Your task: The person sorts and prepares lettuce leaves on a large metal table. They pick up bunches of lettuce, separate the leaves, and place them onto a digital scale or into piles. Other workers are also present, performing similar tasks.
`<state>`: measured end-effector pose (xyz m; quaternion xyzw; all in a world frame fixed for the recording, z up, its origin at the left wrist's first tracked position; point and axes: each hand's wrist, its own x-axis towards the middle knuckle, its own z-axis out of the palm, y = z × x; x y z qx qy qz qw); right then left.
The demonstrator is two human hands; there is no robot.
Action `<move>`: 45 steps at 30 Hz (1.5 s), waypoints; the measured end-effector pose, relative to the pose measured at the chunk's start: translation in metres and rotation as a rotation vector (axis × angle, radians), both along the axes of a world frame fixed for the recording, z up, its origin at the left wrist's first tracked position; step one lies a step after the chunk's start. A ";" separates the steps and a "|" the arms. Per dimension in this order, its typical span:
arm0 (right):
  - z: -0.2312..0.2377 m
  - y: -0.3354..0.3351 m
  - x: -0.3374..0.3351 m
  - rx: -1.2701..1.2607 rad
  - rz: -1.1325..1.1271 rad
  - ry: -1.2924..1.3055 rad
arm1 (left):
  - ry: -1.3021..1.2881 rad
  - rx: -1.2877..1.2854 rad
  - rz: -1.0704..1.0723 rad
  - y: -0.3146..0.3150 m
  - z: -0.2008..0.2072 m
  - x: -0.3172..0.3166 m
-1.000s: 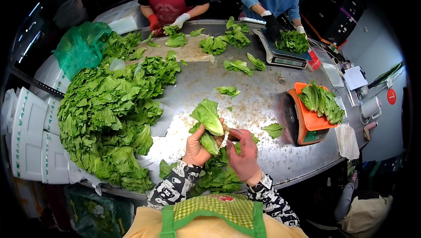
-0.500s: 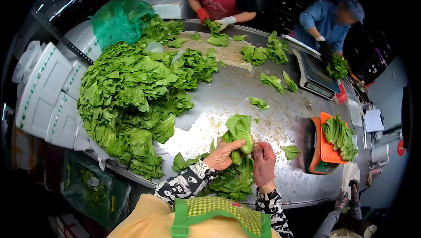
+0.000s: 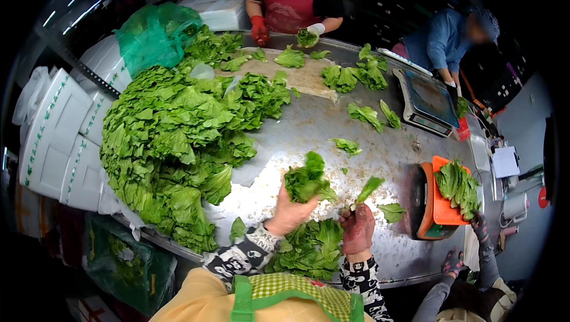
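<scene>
My left hand (image 3: 292, 214) is closed around a small head of leafy green lettuce (image 3: 305, 179), slightly blurred, raised over the steel table. Just right of it, the fingertips of my right hand (image 3: 357, 232) pinch a single lettuce leaf (image 3: 370, 188) that stands upright, apart from the head. Below and between my hands lies a pile of lettuce (image 3: 310, 252) at the near table edge. One loose leaf (image 3: 392, 212) rests to the right of my right hand.
A large lettuce heap (image 3: 169, 126) covers the table's left side, beside white foam boxes (image 3: 56, 129). An orange tray (image 3: 440, 194) with lettuce sits on a scale at right; a flat scale (image 3: 424, 99) stands farther back. Co-workers stand at the far side, far right and near right.
The leaf in my right hand has come away from the head, which my left hand has shifted left and turned. At near right, a co-worker's gloved hand has reached the lettuce in the orange tray.
</scene>
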<state>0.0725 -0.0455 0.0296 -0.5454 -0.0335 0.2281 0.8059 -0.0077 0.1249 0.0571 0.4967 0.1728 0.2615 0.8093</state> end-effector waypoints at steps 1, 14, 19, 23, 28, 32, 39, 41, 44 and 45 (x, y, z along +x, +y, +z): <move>0.003 -0.009 0.002 -0.121 0.039 -0.149 | 0.107 0.556 0.102 0.020 0.004 0.000; 0.002 -0.024 -0.020 -0.667 0.642 -0.412 | 0.710 1.876 0.396 0.185 -0.064 -0.028; -0.011 -0.022 -0.018 -0.702 0.618 -0.567 | 0.514 1.635 0.507 0.188 -0.017 -0.033; 0.015 -0.027 -0.008 -0.692 0.538 -0.548 | 0.123 0.759 0.363 0.148 0.027 -0.010; 0.069 -0.025 0.009 -0.337 0.448 -0.508 | 0.114 -0.028 -0.119 0.088 0.065 0.003; 0.087 -0.034 0.019 0.010 0.655 -0.164 | 0.189 -0.418 -0.375 0.045 0.049 0.019; 0.081 -0.075 0.023 -0.201 0.332 -0.124 | 0.130 -0.422 -0.482 0.006 0.040 0.053; 0.079 -0.081 0.017 -0.173 0.160 -0.068 | 0.138 -0.483 -0.377 0.000 0.023 0.065; 0.007 -0.091 0.035 -0.312 -0.043 -0.227 | 0.257 -0.545 -0.276 -0.003 -0.010 0.063; -0.005 -0.088 0.030 -0.488 -0.329 -0.432 | 0.273 -0.535 -0.280 -0.009 -0.017 0.059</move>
